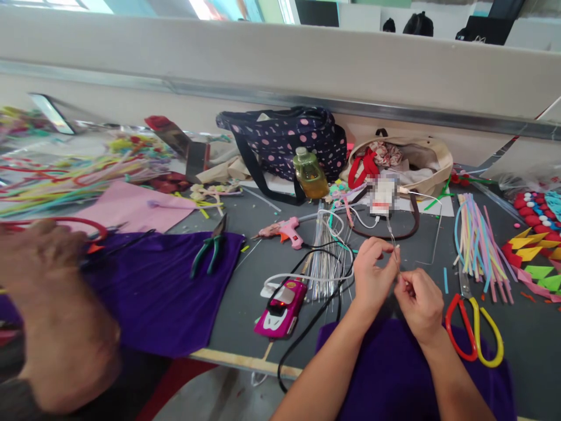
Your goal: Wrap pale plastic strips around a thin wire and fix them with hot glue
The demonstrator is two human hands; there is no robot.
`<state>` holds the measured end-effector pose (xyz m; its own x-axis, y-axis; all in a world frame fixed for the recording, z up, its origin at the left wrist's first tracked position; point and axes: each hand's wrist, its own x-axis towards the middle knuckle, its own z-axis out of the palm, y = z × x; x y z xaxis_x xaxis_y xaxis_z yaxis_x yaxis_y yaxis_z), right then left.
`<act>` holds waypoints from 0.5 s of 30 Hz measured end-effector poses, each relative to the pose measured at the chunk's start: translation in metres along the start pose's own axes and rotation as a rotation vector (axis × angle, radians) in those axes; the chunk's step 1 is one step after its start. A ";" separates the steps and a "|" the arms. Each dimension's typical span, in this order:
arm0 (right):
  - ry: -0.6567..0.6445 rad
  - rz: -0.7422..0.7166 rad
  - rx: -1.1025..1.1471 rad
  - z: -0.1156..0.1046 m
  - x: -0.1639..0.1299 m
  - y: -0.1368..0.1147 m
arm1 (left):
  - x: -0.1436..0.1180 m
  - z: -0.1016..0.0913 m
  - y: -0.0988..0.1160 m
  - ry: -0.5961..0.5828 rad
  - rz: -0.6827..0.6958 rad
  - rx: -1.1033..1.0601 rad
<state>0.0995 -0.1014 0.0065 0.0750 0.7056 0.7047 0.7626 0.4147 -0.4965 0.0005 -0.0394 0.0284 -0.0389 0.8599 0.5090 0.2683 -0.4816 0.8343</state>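
The table (pixel 263 275) has a matt grey surface with a pale wooden front edge. Purple cloth (pixel 158 292) lies soft and faintly ribbed. The toy car (pixel 280 307) is glossy pink plastic; the scissors (pixel 475 327) have shiny red-and-yellow plastic handles. The bottle (pixel 310 173) is clear plastic.

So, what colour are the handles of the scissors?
One red, one yellow: scissors, head view, beside the right hand.
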 end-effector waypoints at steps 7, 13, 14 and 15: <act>0.008 0.326 0.193 -0.004 0.002 -0.004 | 0.004 -0.003 0.000 -0.099 -0.292 -0.378; 0.001 0.575 0.426 -0.004 0.005 -0.004 | 0.006 -0.002 -0.002 -0.142 -0.496 -0.639; 0.000 0.612 0.482 -0.004 0.005 -0.003 | 0.006 -0.002 -0.003 -0.156 -0.543 -0.712; 0.000 0.643 0.540 -0.004 0.004 -0.002 | 0.007 -0.001 -0.003 -0.172 -0.598 -0.793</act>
<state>0.1004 -0.1012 0.0126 0.3898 0.8985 0.2018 0.1587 0.1503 -0.9758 -0.0018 -0.0327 0.0299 0.1986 0.9798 -0.0243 -0.4704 0.1170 0.8746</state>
